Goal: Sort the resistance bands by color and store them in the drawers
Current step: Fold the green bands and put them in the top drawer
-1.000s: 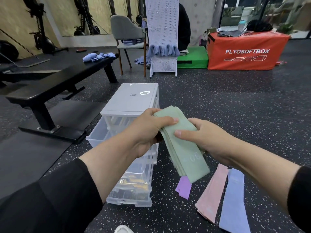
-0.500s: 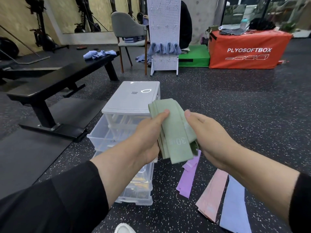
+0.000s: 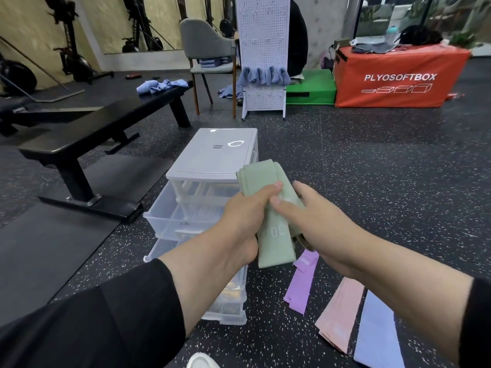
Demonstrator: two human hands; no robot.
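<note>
Standing at far left: a black padded workout bench [image 3: 87,128] on the dark speckled rubber floor [image 3: 372,181], well apart from the work. Sitting next, just left of centre: a clear plastic drawer tower with a pale grey lid [image 3: 218,155], its upper drawer [image 3: 175,216] pulled out toward the camera and looking empty, though the forearm is covering part of it.

Gripping in front of the tower: the left hand [image 3: 244,221], closed around a folded stack of sage-green fabric resistance bands [image 3: 268,208], thumb pressing across the top layer. Hanging below both palms: the lower end of the stack, printed with "30". Meeting it from the other side: the right hand [image 3: 318,229], fingers curled loosely onto the same green stack, thumb lying on its face. Hovering just right of and slightly above the open drawer, not yet over it.

Looking like the gathering-and-squaring step for the green set, judging by the two-handed hold. Calling next for a short carry leftward and down into the open drawer, keeping the layers together while letting go.

Lying flat on the floor further right, untouched: a lilac band [image 3: 300,285], a pink band [image 3: 340,314], a pale blue band [image 3: 377,333].
</note>
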